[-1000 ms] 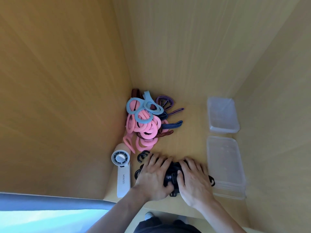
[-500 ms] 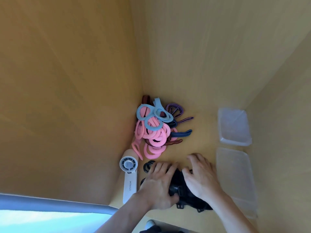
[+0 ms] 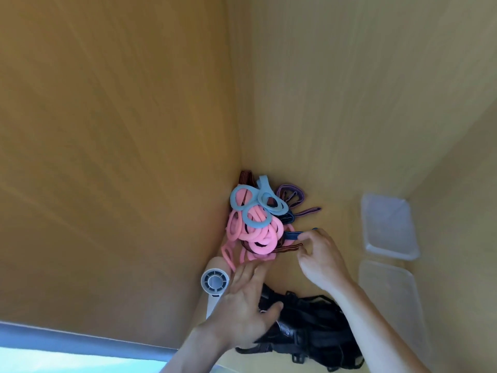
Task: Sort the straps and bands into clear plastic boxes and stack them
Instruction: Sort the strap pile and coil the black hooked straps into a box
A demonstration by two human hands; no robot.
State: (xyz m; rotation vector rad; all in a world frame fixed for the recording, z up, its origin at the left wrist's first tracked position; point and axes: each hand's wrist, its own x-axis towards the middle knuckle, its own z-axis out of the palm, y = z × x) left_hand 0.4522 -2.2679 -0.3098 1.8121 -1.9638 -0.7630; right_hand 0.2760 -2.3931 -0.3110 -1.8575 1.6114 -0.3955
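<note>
No writing is legible; my right hand [image 3: 320, 258] fingers are pinching a striped elastic band [image 3: 289, 248], my left hand [image 3: 246, 305] is resting spread on black straps [image 3: 309, 327].

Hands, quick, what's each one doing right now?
Left hand: open, fingers spread, holding nothing.
Right hand: fingertips pinching toward the red-black strap; grip cannot be told.

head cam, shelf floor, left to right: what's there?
White fan → pink bands → right hand → clear boxes.
</note>
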